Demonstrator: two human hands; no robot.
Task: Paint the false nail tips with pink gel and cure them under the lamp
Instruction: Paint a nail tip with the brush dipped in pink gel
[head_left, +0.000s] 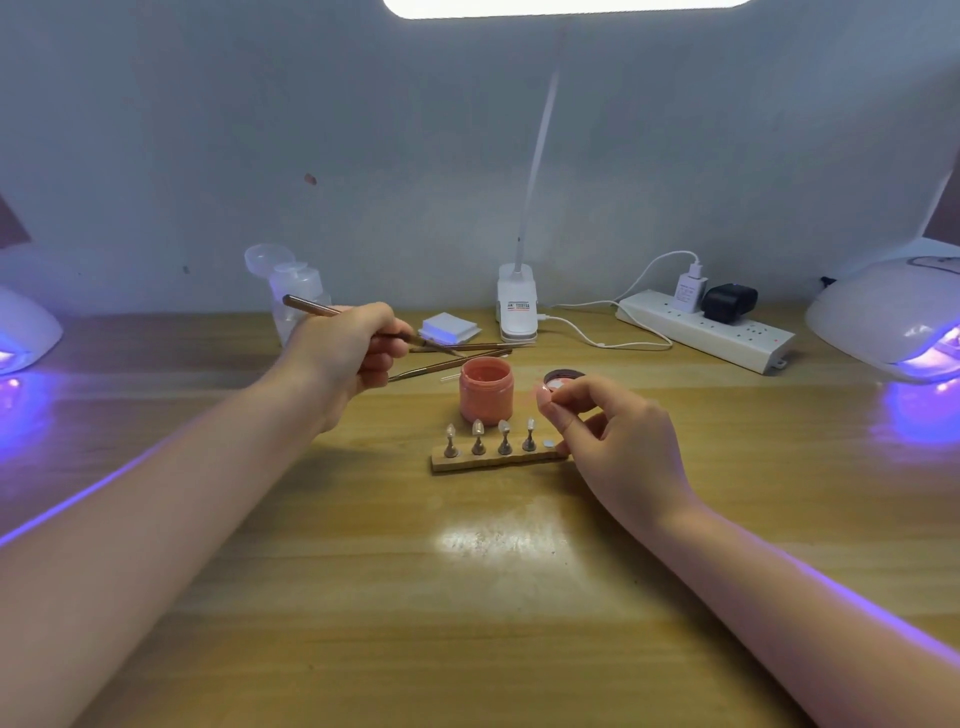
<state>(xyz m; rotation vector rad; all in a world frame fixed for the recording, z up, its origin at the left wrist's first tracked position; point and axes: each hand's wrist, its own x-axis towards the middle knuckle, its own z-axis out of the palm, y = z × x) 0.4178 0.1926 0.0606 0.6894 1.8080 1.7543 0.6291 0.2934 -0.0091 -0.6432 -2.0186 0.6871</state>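
Pink gel jar (486, 396) was open, opaque salmon-pink, sitting mid-table just behind the wooden holder strip (498, 460). Its dark lid (563, 375) lay just to the right of the jar, partly hidden by fingers.

Strip had 4 small cone stands (478, 445) upright in a row, each with a pale, translucent nail tip (477, 427) on top. Fifth slot, rightmost, showed only a flat round pad (549, 444), no stand.

Right hand (618, 441) pinched one nail tip (544, 397) between thumb and forefinger, raised just right of the jar; its stand wasn't visible. Other fingers loosely curled; the hand's underside looked to be touching the strip's right end.

Left hand (353, 353) gripped a copper-coloured brush (311, 306) pen-style, fingers curled round it, bristle end pointing toward the jar, tip hard to make out.

2 more brushes (467, 358) lay on the table behind the jar.

2 curing lamps lit violet: one at the left edge (26, 332), one at the right (888, 317).
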